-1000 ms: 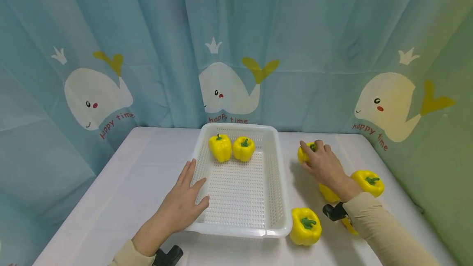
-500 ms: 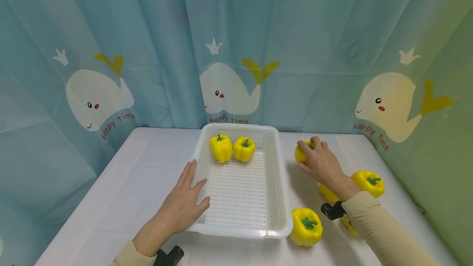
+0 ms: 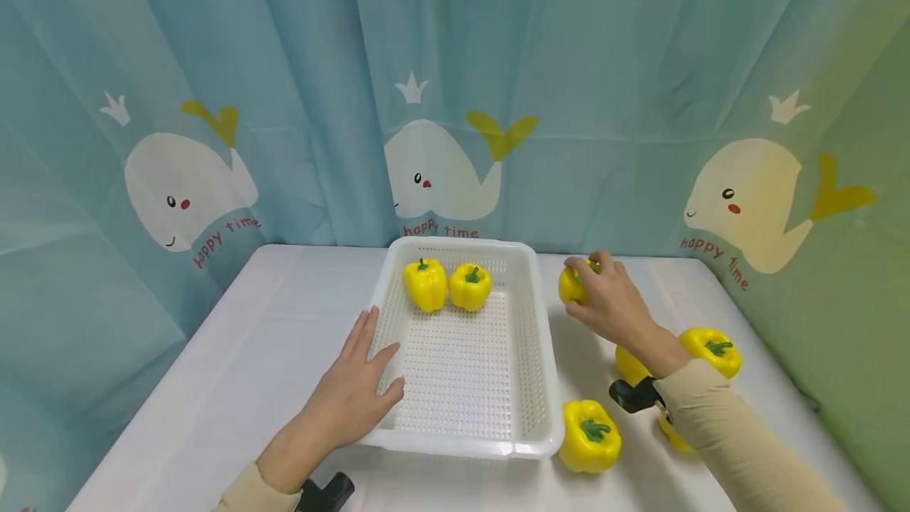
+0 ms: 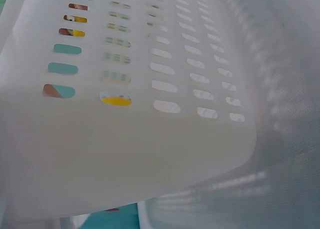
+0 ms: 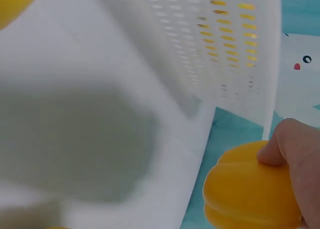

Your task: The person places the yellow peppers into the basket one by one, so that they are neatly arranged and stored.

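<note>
Pepper (image 3: 571,288) at two o'clock of basket (image 3: 455,444) in head view, gripped in right hand (image 3: 613,303), arm (image 3: 732,425) stretched from four o'clock; left hand (image 3: 351,393) spread at nine, empty. Left wrist: basket wall (image 4: 125,154). Right wrist: thumb (image 5: 285,141) over pepper, four o'clock.

Basket (image 3: 455,382) is perforated plastic, smooth, faint sheen on the rim (image 3: 455,445); peppers (image 3: 586,458) smooth and glossy, plastic-looking, with duller stems (image 3: 594,429); surface (image 3: 306,291) matt, lightly creased like cloth; curtain (image 3: 611,62) matt, folded cloth; sleeve (image 3: 742,437) matt, finely ribbed fabric.
</note>
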Available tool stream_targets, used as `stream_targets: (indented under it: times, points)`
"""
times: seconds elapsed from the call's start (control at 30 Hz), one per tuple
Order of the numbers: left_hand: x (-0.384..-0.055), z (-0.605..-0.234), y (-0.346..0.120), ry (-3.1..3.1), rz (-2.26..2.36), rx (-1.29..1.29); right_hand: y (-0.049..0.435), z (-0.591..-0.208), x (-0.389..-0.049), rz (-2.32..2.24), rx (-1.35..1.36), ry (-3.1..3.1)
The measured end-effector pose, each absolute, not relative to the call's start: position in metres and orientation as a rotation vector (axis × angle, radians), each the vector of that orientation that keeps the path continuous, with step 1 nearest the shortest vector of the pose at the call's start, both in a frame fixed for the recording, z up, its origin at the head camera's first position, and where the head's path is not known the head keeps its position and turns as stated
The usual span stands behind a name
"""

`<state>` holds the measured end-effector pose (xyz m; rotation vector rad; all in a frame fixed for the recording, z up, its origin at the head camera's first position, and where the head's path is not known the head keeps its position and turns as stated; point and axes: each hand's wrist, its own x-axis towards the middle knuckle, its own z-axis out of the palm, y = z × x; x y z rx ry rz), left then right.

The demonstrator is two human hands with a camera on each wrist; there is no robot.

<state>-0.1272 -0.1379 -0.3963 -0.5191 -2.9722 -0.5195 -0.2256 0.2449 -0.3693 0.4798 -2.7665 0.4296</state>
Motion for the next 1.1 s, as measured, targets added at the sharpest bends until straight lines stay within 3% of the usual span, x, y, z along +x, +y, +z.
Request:
stream_targets:
  times: [1.1]
  points:
    - [-0.124,-0.389,-0.136,-3.017,-0.515,-0.539,0.200,-0.336,-0.227,0.535,0.650,-2.646]
